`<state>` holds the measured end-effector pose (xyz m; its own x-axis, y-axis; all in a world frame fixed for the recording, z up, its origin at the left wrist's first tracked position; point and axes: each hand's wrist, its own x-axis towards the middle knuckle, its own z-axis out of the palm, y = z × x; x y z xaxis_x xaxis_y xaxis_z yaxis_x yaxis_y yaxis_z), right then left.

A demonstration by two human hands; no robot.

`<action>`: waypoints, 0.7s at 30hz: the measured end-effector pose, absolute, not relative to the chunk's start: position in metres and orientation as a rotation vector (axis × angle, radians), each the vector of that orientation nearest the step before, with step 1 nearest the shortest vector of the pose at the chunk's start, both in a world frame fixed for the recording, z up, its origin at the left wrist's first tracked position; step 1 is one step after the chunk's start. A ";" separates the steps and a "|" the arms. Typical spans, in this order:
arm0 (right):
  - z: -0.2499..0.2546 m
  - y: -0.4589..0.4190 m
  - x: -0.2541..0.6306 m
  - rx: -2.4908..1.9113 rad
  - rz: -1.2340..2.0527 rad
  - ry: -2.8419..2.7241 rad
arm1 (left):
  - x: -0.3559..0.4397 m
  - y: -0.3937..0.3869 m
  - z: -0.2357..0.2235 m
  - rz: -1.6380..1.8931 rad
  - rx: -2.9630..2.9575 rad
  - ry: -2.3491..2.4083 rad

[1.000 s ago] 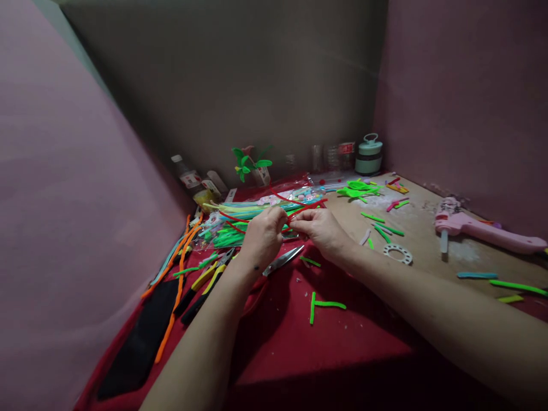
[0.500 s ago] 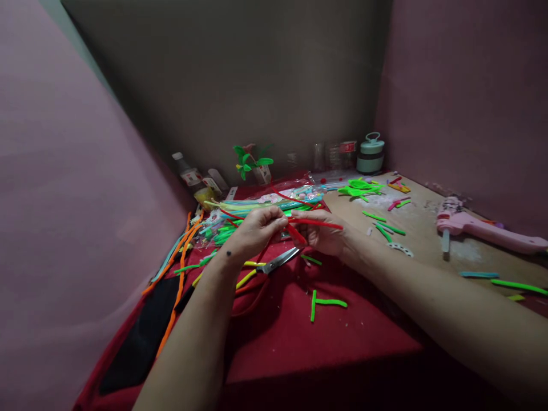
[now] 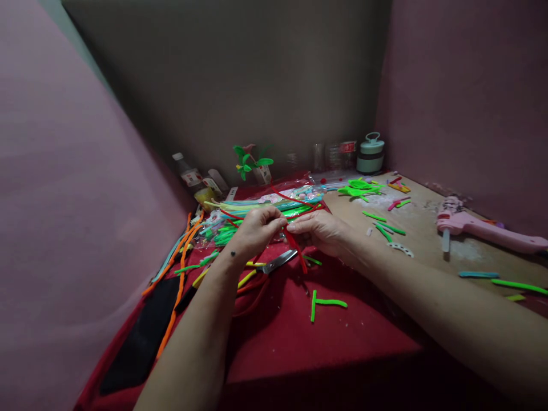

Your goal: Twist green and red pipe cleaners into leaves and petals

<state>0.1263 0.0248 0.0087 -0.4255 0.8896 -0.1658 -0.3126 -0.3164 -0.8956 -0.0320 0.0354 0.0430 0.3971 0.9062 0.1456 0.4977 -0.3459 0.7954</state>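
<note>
Both hands meet over the red cloth, pinching red pipe cleaners (image 3: 303, 262) between them. My left hand (image 3: 260, 228) has thumb and forefinger pressed together on the red strands. Close beside it, my right hand (image 3: 317, 231) grips them with its thumb and fingers; the exact contact point is partly hidden. Red ends hang down below the fingers. Scissors (image 3: 278, 262) with yellow handles lie partly open just under the hands. Green pipe cleaner pieces (image 3: 329, 302) rest on the cloth nearer to me.
Bags of coloured pipe cleaners (image 3: 274, 205) lie behind the hands. A green pipe-cleaner plant (image 3: 252, 161) stands at the back. On the right are a pink glue gun (image 3: 492, 231) and green scraps (image 3: 389, 228). Orange pipe cleaners (image 3: 182, 279) run along the left, beside a black pad (image 3: 141, 337).
The red strand that stuck out to the right over my right hand now hangs down beneath the fingers. My right hand has turned and closed in against my left fingertips.
</note>
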 end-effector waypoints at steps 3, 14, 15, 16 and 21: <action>0.008 0.025 0.125 -0.841 1.780 -1.098 | -0.029 0.036 0.040 0.822 1.948 1.195; 0.002 0.024 0.118 -0.870 1.395 -1.244 | -0.033 0.042 0.036 0.902 1.771 1.214; 0.001 0.024 0.118 -0.882 1.379 -1.244 | -0.033 0.042 0.036 0.916 1.785 1.225; 0.001 0.024 0.117 -0.894 1.362 -1.247 | -0.033 0.042 0.036 0.924 1.784 1.229; 0.001 0.023 0.117 -0.906 1.358 -1.262 | -0.032 0.039 0.037 0.894 1.630 1.193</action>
